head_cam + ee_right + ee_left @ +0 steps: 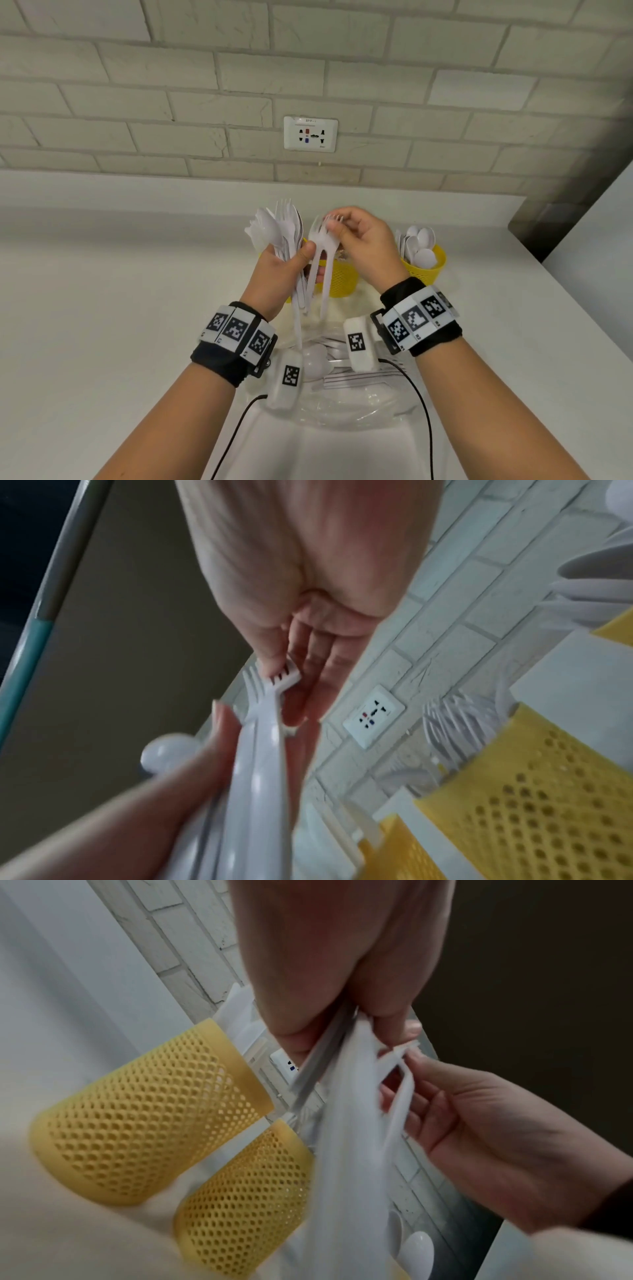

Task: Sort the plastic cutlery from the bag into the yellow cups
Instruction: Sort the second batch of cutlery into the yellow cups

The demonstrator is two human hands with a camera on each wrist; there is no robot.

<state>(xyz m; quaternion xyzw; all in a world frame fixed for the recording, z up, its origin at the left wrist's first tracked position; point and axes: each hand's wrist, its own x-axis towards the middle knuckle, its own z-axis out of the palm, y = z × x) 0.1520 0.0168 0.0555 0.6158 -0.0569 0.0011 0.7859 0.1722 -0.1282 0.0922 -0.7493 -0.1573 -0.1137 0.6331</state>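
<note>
Two forks (322, 260) hang pinched by their tines in the right hand (368, 245); the left hand (274, 274) grips a cutlery bundle (277, 229) above yellow cups (342, 277).

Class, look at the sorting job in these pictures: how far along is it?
Partly done. The right-hand yellow cup already holds spoons. In hand: the left hand grips a mixed bundle of cutlery while the right hand pinches forks by their prongs above the middle cup. Still left: that bundle and the cutlery in the bag.
</note>
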